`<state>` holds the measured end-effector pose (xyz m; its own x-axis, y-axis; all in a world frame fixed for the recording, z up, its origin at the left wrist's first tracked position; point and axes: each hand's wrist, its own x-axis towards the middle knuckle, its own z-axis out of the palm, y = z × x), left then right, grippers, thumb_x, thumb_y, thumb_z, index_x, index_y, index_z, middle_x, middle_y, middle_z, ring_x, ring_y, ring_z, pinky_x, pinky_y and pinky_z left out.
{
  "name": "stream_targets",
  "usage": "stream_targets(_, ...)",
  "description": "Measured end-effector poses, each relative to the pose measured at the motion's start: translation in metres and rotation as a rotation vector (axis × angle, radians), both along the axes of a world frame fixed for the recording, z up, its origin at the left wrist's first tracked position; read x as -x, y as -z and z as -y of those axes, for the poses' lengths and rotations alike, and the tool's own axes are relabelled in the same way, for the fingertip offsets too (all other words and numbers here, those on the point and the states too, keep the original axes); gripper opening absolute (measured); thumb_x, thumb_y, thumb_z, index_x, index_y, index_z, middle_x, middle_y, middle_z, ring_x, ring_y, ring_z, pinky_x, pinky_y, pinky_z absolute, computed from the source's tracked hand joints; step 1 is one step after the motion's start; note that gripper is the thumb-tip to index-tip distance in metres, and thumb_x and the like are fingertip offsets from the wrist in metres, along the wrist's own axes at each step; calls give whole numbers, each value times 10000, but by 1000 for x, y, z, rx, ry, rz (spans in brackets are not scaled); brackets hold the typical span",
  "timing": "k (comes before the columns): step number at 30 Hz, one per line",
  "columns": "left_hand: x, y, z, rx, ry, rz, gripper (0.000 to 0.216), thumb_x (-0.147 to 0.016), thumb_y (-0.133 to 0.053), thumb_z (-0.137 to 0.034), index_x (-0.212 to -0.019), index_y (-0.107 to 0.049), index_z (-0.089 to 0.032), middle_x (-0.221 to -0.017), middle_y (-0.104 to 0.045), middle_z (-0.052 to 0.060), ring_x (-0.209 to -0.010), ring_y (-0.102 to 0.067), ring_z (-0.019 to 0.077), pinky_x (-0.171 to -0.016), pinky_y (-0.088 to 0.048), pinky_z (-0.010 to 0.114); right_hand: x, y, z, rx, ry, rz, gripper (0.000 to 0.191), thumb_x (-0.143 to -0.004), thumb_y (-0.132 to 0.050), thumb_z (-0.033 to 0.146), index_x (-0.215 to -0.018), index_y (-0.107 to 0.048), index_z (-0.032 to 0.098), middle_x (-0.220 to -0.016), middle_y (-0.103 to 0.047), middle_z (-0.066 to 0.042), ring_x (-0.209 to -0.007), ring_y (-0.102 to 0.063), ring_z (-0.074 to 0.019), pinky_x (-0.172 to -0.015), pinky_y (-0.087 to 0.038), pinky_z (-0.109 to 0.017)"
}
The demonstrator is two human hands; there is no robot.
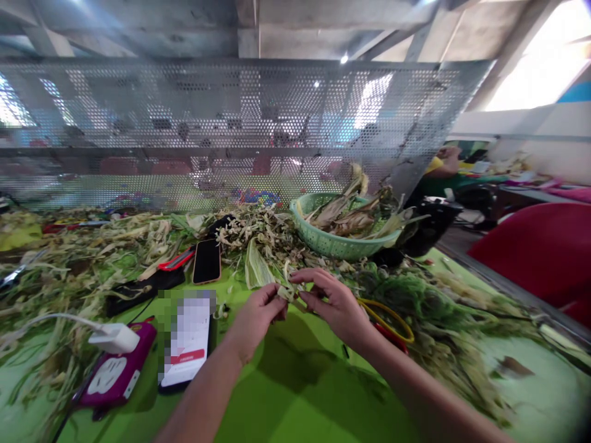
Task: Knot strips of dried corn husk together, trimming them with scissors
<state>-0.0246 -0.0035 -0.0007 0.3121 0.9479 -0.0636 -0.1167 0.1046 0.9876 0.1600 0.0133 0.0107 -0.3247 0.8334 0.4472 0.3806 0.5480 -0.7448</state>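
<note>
Between my two hands, above the green tabletop (286, 394), is a small pale strip of dried husk (287, 291). My left hand (258, 314) pinches its left side with thumb and forefinger. On the other side, my right hand (330, 301) has its thumb and fingers closed on the same piece. A curled end of the strip sticks up between the fingertips. Just behind the hands lies a broad pale husk leaf (257, 266), near a heap of small dried husk pieces (253, 231).
A green plastic basket (332, 242) of dry husks stands at the back right. Leftward are a lit phone (189, 338), a dark phone (207, 261), a red cutter (176, 259) and a purple power strip (115, 369). Yellow-handled scissors (392, 320) lie right. A perforated metal screen (207, 123) rises behind.
</note>
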Motion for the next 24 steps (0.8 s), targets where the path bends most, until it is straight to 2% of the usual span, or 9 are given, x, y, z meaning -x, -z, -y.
stream_targets(5,-1,-2,1,20,15,18,203,-824,-579,-367,-817,-566,-165,-656,-504,-25,-630,-428,98,-615,-312,222,0,3,0,5,39,95,106,-834,-567,152,-884,-633,218,-873,-634,-20,-784,-593,-156,-691,-455,-252)
stream_targets(14,-1,4,-3,55,5,96,220,-794,-616,-374,-789,-551,-164,-655,-504,-21,-636,-428,97,-623,-316,223,-2,2,-4,-33,229,167,41,-812,-589,185,-789,-620,200,-775,-619,-8,-706,-557,-156,-666,-422,-257)
stream_targets(19,0,3,-3,50,4,154,224,-788,-629,-365,-811,-545,-159,-634,-455,-34,-610,-395,91,-604,-316,220,-2,2,-4,-32,252,150,47,-811,-582,219,-791,-622,208,-779,-617,-16,-674,-540,-163,-640,-417,-267)
stream_targets(22,0,5,-4,81,-15,181,228,-785,-631,-361,-853,-546,-161,-668,-487,-28,-619,-424,89,-606,-329,220,-3,3,-4,-20,229,53,99,-817,-581,231,-909,-612,214,-918,-609,-33,-620,-504,-135,-602,-415,-258)
stream_targets(24,0,6,-4,86,-32,198,222,-786,-629,-357,-858,-543,-165,-695,-523,-17,-636,-454,94,-621,-344,224,-3,3,-2,-5,237,-34,145,-822,-592,262,-959,-585,212,-941,-581,-37,-605,-471,-121,-576,-404,-247)
